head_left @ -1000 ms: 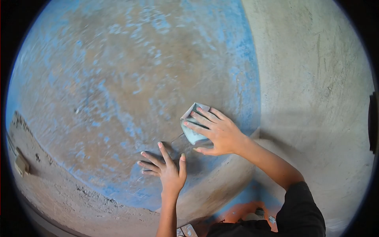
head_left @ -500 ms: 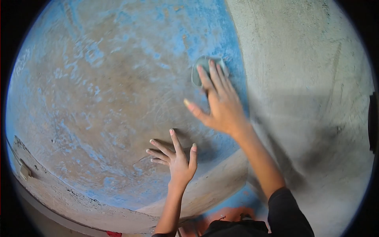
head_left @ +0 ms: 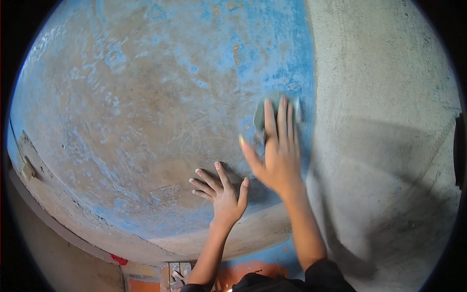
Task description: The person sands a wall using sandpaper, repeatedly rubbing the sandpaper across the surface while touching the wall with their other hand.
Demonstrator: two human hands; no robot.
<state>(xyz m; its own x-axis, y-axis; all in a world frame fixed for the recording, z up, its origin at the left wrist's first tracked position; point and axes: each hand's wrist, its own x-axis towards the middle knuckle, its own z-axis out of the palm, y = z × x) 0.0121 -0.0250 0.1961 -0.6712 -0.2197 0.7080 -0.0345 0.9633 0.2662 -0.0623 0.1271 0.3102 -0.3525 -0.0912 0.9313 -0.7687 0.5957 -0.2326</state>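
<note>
My right hand (head_left: pixel 282 155) lies with its long fingers stretched over a grey-green sheet that looks like sandpaper (head_left: pixel 260 117), pressing it against the blue-and-brown wall (head_left: pixel 146 112). The sheet's pale edges show on either side of the fingers; its underside is hidden. The thumb sticks out to the left, off the sheet. Lower down and to the left, my left hand (head_left: pixel 224 197) rests with fingers spread on the worn part of the wall, holding nothing.
Bare grey wall (head_left: pixel 379 82) adjoins the blue paint on the right. A ledge (head_left: pixel 131 246) runs along the wall's foot. At lower left a small beige box (head_left: pixel 28 170) with a cord is fixed near it. Below are a red scrap (head_left: pixel 118 259) and wooden slats (head_left: pixel 174 272).
My right hand has moved down the wall in view, carrying the sandpaper along. My left hand stays spread on the wall. The view has shifted slightly, showing more floor at the bottom.
</note>
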